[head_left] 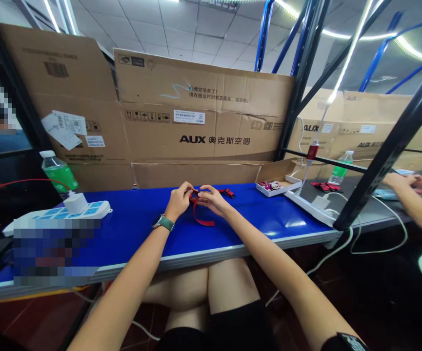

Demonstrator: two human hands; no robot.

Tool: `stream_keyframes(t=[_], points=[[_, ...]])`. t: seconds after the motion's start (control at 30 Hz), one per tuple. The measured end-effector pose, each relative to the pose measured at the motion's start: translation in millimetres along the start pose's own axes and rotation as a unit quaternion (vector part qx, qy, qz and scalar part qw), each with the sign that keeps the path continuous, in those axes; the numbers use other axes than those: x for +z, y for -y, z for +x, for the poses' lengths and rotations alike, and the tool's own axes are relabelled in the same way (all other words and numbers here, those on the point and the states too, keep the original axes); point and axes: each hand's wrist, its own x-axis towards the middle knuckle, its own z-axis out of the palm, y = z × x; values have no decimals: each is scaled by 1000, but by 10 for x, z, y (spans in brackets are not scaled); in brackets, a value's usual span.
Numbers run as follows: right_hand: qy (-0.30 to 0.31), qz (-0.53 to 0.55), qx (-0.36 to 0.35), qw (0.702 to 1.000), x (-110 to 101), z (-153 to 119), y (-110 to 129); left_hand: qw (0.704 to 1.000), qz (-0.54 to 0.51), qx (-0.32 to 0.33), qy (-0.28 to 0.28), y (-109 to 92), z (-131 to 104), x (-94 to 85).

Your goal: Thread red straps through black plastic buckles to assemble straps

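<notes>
Both my hands meet over the middle of the blue tabletop (137, 219), holding a red strap (198, 214). My left hand (180, 199), with a green-banded watch (164, 223) at the wrist, pinches the strap near its upper part. Close beside it, my right hand (212, 199) grips the same strap with bent fingers. One loose end of the strap curls down onto the table below the hands. Behind my right hand, a red and black part with a dark buckle (229, 193) lies on the table. Fine detail between the fingertips is hidden.
A white power strip (97, 209) with a plugged-in charger and a green-labelled bottle (59, 171) stand at left. An open box (278, 185) with small red pieces sits at back right, near a dark post (375, 126). Cardboard (203, 112) walls the back. Another person's hands (404, 184) work at far right.
</notes>
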Motion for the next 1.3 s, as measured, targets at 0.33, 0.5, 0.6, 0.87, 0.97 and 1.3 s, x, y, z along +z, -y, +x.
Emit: stream_keyframes(t=[0.33, 0.5, 0.6, 0.87, 0.97, 1.3], points=[[32, -30, -13, 999, 2, -25, 79, 1000, -12, -18, -23, 91, 18, 14], [-20, -39, -2, 999, -21, -56, 145, 1000, -18, -1, -2, 91, 35, -35], [-4, -61, 9, 998, -36, -46, 127, 1000, -8, -10, -13, 119, 35, -50], [-14, -118, -1, 993, -63, 1, 8, 1000, 27, 15, -4, 95, 19, -59], [-27, -96, -10, 995, -71, -12, 24, 999, 24, 30, 30, 99, 18, -74], [-24, -186, -29, 982, -32, -27, 63, 998, 40, 31, 43, 135, 33, -188]])
